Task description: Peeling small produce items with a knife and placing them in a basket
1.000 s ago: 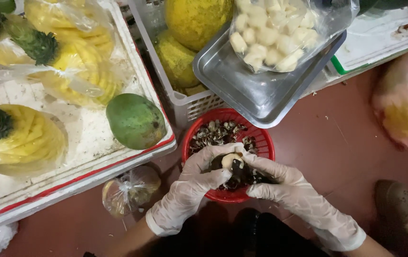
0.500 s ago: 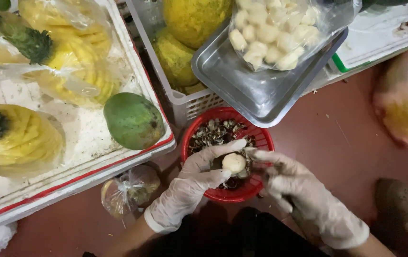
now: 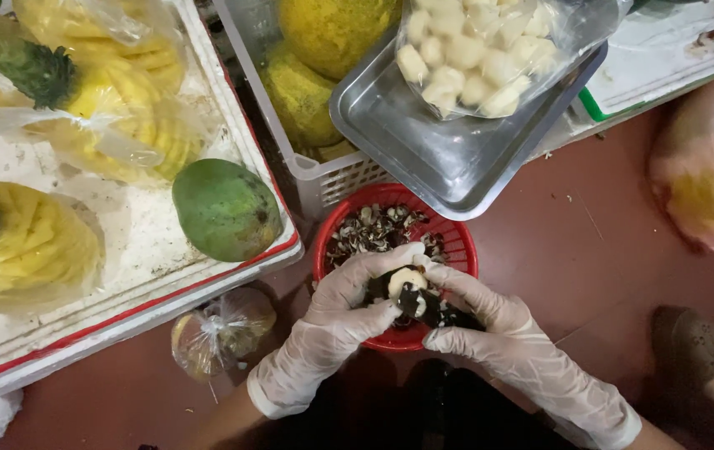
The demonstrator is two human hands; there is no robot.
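Note:
Both my hands wear thin clear gloves and meet over a red plastic basket (image 3: 462,250) holding dark peel scraps. My left hand (image 3: 342,315) and my right hand (image 3: 485,327) together grip a small round fruit (image 3: 408,290) with dark brown skin, its pale flesh showing on top. Just behind the basket sits a steel tray (image 3: 423,142) with a clear bag of peeled pale fruit pieces (image 3: 473,58) on it.
A white foam box (image 3: 148,250) at left holds bagged peeled pineapples (image 3: 23,242) and a green mango (image 3: 225,208). A white crate (image 3: 323,179) holds large yellow-green fruits (image 3: 328,33). A small tied bag (image 3: 222,327) lies on the reddish floor. A shoe (image 3: 690,350) is at right.
My hands have closed back together around the fruit; half a second ago the right hand was apart from it. More dark skin now wraps the fruit's lower side.

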